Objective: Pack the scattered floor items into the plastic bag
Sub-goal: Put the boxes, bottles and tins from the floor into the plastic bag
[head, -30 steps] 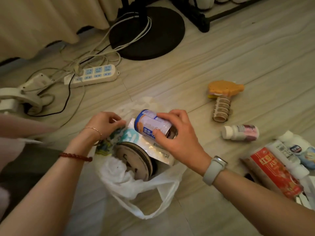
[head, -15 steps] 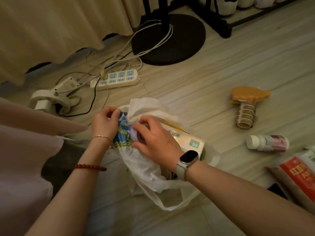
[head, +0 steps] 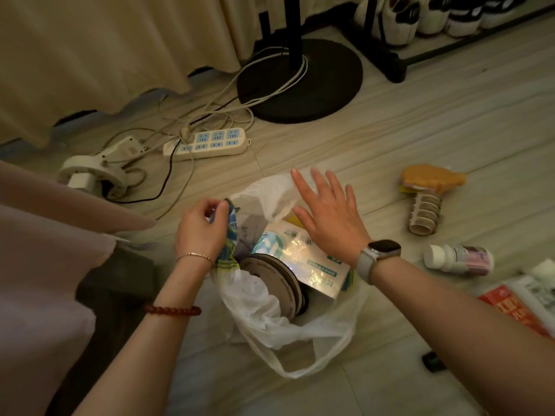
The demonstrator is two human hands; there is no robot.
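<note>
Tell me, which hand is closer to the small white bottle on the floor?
Right. The right hand hovers open over the bag, left of the bottle. The left hand pinches the bag's far edge, farther off.

Bare floor [head: 375,151] between bag [head: 270,319] and, seemingly, toy [head: 426,199].

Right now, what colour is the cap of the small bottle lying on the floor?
White, on the small bottle; the head view shows it.
</note>
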